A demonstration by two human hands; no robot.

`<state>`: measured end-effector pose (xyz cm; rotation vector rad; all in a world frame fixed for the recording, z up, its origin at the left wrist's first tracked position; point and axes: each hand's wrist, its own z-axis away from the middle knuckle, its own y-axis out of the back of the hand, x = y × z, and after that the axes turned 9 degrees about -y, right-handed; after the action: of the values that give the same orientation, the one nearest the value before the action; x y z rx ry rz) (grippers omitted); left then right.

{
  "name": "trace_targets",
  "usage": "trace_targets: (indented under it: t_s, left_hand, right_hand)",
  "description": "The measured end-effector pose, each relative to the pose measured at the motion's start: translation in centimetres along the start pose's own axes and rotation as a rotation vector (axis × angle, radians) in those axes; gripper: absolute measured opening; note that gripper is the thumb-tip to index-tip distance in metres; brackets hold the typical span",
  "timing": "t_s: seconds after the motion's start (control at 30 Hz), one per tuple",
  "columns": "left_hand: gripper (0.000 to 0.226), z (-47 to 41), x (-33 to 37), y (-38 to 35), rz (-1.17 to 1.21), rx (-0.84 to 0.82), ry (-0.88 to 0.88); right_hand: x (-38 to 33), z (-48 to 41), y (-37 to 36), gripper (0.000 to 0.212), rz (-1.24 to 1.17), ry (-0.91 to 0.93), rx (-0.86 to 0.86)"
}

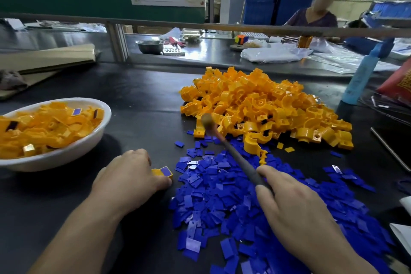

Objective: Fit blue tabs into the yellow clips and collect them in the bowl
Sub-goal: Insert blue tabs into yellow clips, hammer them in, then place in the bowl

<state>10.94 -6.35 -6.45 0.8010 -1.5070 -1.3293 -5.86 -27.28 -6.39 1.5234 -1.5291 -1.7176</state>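
My left hand [131,176] holds a yellow clip [163,172] down on the black table, a blue tab seated in the clip's top face. My right hand [291,204] grips the handle of a small mallet [224,142], whose blurred head hangs above the table just right of the clip. A heap of loose blue tabs [255,207] lies under my right hand. Behind it is a big pile of yellow clips [262,104]. The white bowl [73,155] at the left holds several fitted clips.
A blue bottle [360,78] stands at the right behind the clip pile, next to a red packet [398,82]. Flat cardboard [44,60] lies at the back left. A metal rail crosses the back; a person sits beyond it at another bench.
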Motion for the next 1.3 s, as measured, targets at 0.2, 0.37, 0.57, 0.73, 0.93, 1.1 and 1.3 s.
trace_targets:
  t_s: [0.2, 0.37, 0.57, 0.73, 0.93, 1.1, 1.3]
  left_hand:
    - [0.039, 0.3, 0.1, -0.2, -0.107, 0.016, -0.068]
    - [0.038, 0.0, -0.2, -0.6, -0.085, 0.041, -0.072]
    - [0.038, -0.1, -0.3, -0.7, -0.074, 0.053, -0.062]
    - [0.039, -0.2, -0.2, -0.8, -0.055, 0.058, -0.055]
    - [0.040, -0.3, -0.4, -1.0, -0.060, 0.082, -0.080]
    - [0.040, -0.3, -0.4, -0.9, -0.049, 0.081, -0.076]
    - [0.042, -0.3, -0.5, -1.3, -0.051, 0.077, -0.079]
  right_hand:
    - [-1.5, 0.5, 0.8, 0.019, -0.275, -0.041, -0.131]
    - [-2.6, 1.2, 0.5, 0.014, -0.133, 0.075, -0.163]
    - [-4.0, 1.8, 0.0, 0.032, 0.135, 0.161, -0.165]
    - [-3.6, 1.8, 0.2, 0.032, 0.172, 0.157, -0.101]
    - [-4.4, 1.6, -1.0, 0.039, 0.147, 0.346, 0.064]
    - [-4.1, 1.2, -1.3, 0.032, 0.140, 0.193, -0.045]
    - [-2.1, 0.9, -0.3, 0.025, 0.199, 0.047, -0.001]
